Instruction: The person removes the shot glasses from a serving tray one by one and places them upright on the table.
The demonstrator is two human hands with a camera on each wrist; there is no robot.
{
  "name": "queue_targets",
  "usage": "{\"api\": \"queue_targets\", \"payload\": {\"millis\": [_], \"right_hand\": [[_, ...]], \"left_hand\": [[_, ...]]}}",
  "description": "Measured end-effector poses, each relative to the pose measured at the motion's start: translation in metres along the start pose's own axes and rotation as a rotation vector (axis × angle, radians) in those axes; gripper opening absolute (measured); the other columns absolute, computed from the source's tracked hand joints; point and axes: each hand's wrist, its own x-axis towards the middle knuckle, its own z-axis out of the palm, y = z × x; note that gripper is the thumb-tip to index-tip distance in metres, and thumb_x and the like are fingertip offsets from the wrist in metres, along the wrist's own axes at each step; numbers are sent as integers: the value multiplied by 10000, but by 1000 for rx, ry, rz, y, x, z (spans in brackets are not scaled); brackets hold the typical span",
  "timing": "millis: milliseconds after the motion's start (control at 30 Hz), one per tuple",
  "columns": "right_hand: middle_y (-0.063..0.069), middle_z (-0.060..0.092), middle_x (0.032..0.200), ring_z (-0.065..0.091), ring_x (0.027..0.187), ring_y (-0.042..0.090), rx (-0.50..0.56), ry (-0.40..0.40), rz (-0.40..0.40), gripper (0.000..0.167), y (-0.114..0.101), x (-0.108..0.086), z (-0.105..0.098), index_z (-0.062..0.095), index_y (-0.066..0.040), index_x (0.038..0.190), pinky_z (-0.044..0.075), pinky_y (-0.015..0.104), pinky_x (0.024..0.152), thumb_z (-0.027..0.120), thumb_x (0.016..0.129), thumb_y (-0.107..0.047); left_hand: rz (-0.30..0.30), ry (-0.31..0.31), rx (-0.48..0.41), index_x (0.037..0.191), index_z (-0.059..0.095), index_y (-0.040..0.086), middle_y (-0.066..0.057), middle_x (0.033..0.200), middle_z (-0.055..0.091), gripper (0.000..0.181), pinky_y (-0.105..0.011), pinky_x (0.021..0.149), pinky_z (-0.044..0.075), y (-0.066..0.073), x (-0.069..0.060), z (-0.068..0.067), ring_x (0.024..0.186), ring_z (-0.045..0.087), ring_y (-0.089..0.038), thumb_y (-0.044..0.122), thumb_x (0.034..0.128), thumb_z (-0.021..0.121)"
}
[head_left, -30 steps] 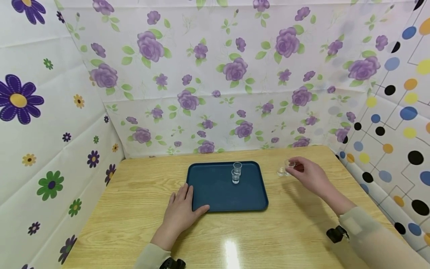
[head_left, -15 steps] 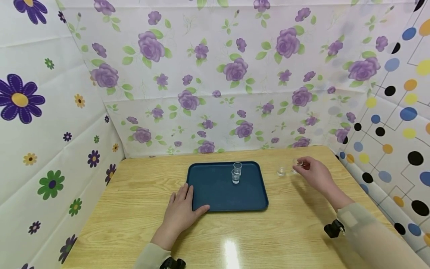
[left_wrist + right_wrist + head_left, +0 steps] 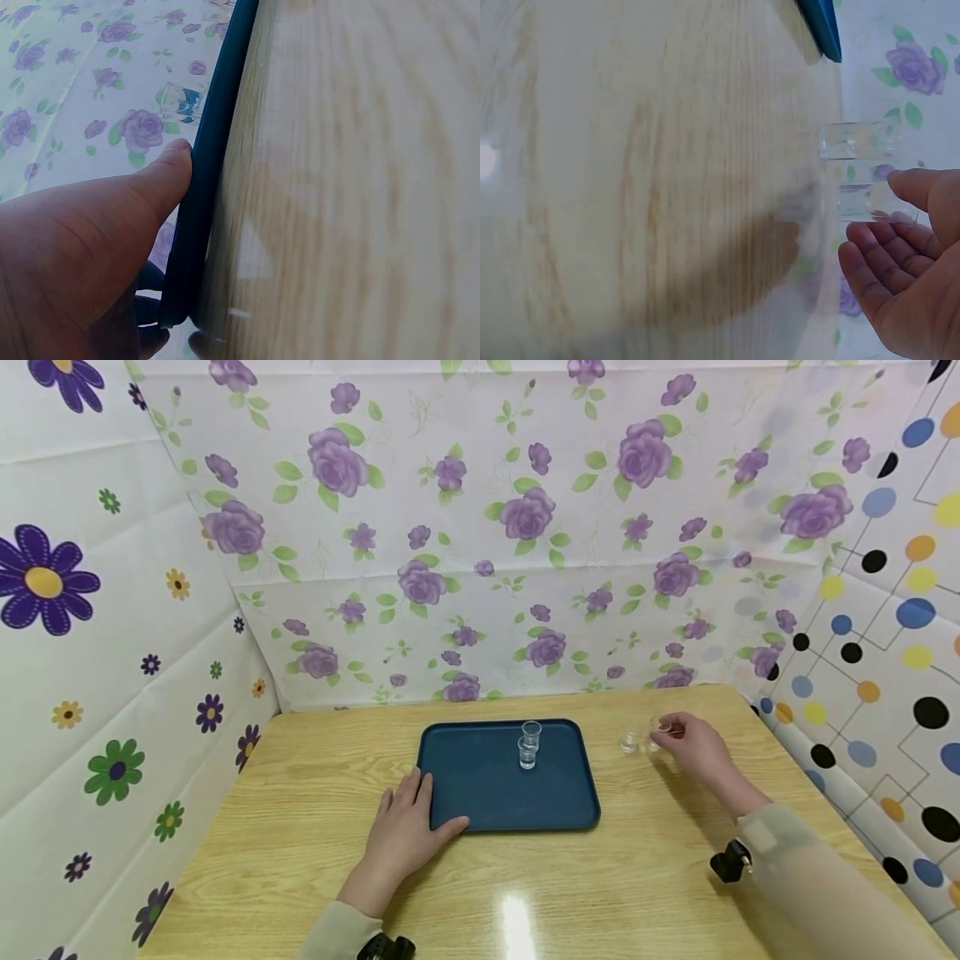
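Observation:
My left hand (image 3: 405, 831) rests at the front left corner of a dark blue tray (image 3: 480, 802), fingers straight along its left edge and thumb on the front rim. In the left wrist view the thumb (image 3: 169, 169) touches the tray's edge. Two small clear shot glasses, a rear one (image 3: 532, 731) and a front one (image 3: 527, 756), stand upright on the tray. To the right of the tray, my right hand (image 3: 697, 747) pinches a clear shot glass (image 3: 859, 201) near its rim between thumb and fingers. Beside it on its left stands another shot glass (image 3: 628, 742).
Everything sits on a light wooden table (image 3: 300, 860). Floral cloth (image 3: 480, 527) hangs behind the table's far edge. A dotted cloth (image 3: 885, 693) borders the right, and a flowered one (image 3: 112, 693) the left. Black cameras are strapped to both wrists.
My right hand first moved right with its shot glass, away from the standing one, then came slightly back left and lower. The left hand and tray have stayed put.

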Motion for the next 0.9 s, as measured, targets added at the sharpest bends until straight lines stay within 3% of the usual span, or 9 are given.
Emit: {"api": "queue_targets", "payload": {"millis": [233, 600, 767, 900], "right_hand": [[298, 666, 1338, 654, 1201, 457, 7, 1, -3, 541, 5, 3, 7, 594, 100, 1468, 606, 538, 884, 659, 1138, -325], [315, 643, 1397, 635, 1255, 483, 21, 2, 5, 548, 2, 4, 10, 581, 101, 1490, 597, 576, 935, 654, 1139, -313], [323, 618, 1436, 611, 1301, 496, 29, -8, 9, 622, 1, 4, 9, 512, 118, 1558, 580, 607, 994, 666, 1136, -311], [363, 498, 1571, 500, 1426, 545, 28, -22, 8, 728, -4, 3, 6, 388, 121, 1643, 497, 685, 1107, 674, 1132, -310]], "left_hand": [[2, -3, 5, 1715, 363, 2, -232, 1790, 264, 1092, -644, 1341, 161, -1, 1, 1, 1651, 260, -427, 776, 996, 642], [3, 0, 2, 1713, 368, 4, -232, 1789, 266, 1089, -651, 1338, 163, -1, 1, 2, 1649, 264, -426, 776, 996, 642], [2, 2, 3, 1713, 369, 5, -233, 1789, 266, 1087, -652, 1337, 163, -1, 2, 2, 1649, 265, -427, 774, 996, 643], [2, 2, 5, 1714, 366, 5, -233, 1790, 263, 1091, -654, 1337, 161, -2, 2, 2, 1650, 263, -426, 779, 996, 638]]}}
